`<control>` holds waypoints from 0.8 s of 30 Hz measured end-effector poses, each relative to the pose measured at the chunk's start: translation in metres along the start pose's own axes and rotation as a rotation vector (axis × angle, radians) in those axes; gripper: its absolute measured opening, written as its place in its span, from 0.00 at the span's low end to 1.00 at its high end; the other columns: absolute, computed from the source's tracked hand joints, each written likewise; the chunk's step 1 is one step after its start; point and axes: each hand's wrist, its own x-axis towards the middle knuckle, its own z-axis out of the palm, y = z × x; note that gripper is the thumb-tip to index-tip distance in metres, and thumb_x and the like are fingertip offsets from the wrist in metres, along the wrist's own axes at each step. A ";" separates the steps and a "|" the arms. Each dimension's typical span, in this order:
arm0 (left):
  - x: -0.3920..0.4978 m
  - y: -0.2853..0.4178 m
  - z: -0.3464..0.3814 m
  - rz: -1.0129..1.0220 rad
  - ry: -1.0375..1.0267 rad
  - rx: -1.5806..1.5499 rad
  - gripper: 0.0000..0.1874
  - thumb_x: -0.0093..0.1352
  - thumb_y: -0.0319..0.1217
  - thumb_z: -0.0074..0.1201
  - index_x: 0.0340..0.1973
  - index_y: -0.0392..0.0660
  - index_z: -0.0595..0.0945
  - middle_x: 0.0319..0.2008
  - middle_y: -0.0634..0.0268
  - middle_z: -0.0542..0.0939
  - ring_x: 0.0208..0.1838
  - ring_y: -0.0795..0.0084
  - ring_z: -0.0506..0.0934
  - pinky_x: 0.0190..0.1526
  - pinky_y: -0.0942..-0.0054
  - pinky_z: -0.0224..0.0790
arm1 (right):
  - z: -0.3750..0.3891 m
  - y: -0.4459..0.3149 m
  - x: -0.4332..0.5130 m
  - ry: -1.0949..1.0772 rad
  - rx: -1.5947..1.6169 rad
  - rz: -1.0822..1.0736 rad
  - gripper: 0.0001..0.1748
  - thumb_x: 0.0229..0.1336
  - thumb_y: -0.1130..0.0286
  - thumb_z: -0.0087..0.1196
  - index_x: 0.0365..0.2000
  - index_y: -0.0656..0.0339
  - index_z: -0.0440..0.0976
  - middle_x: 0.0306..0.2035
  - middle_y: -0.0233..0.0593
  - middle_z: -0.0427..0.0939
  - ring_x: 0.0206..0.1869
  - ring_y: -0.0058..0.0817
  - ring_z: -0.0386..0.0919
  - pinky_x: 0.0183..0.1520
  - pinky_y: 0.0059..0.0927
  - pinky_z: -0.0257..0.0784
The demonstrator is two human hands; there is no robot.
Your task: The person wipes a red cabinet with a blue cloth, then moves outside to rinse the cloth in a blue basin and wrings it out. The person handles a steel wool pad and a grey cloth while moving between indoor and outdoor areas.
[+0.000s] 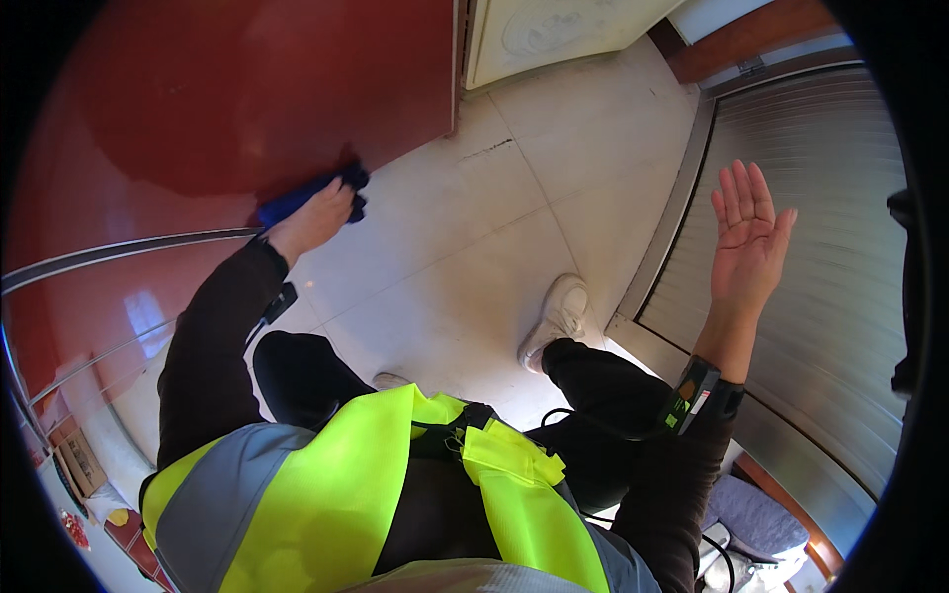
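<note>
My left hand (pixel 315 221) grips a dark blue cloth (pixel 289 202) and presses it against the lower edge of a glossy red panel (pixel 296 89). Darker, wet-looking patches show on the panel's surface above the cloth. Part of the cloth is hidden under my fingers. My right hand (pixel 749 237) is held out with its palm up and fingers apart, holding nothing. Behind it in the view stands a metal-framed door (pixel 808 178) with a ribbed panel; I cannot tell whether the hand touches it.
Pale floor tiles (pixel 445 274) lie below, with a dark crack-like mark. My white shoe (pixel 560 315) stands near the door frame. A cream panel (pixel 556 37) is beside the red one. A cardboard box (pixel 81 463) and a grey cushioned seat (pixel 756 515) are behind me.
</note>
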 end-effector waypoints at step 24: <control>0.043 0.018 0.041 0.285 -0.117 0.384 0.24 0.71 0.34 0.41 0.62 0.40 0.69 0.66 0.57 0.64 0.70 0.57 0.58 0.71 0.53 0.38 | 0.014 0.002 -0.015 -0.047 -0.206 0.021 0.37 0.70 0.45 0.26 0.59 0.71 0.61 0.60 0.53 0.65 0.60 0.43 0.69 0.58 0.35 0.67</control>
